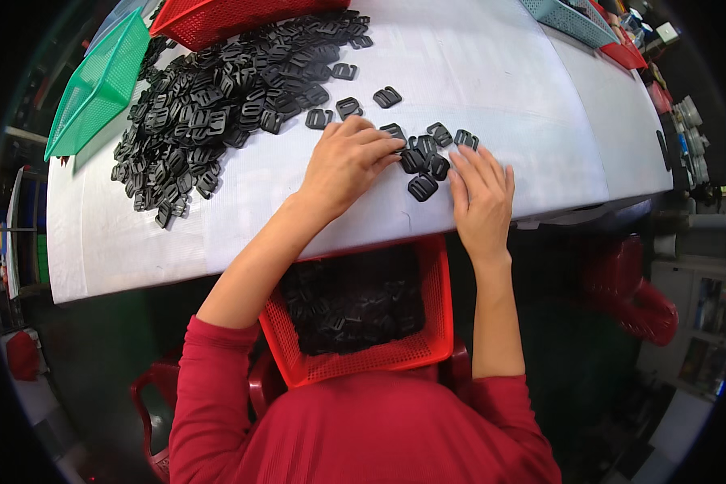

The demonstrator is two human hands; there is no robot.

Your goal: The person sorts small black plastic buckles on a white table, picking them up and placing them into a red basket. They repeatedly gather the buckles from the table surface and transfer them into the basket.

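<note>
A small group of black plastic strap buckles (423, 187) lies on the white-covered table between my two hands. My left hand (352, 158) reaches in from the left, its fingers bent and drawn together. Its fingertips are at the group's left edge, beside one buckle (392, 131); whatever they pinch is hidden. On the other side, my right hand (482, 194) has its fingers stretched out, fingertips by the rightmost buckle (465, 139). A few loose buckles (387, 98) lie beyond my left hand. A large heap of the same buckles (210, 113) spreads to the left.
A red basket (363, 367) holding many black pieces sits at my lap, below the table edge. Behind the heap stand a red basket (218, 20) and a green basket (97, 93). A pale blue basket (569, 22) is at the far right. Dark red chairs (633, 290) stand around.
</note>
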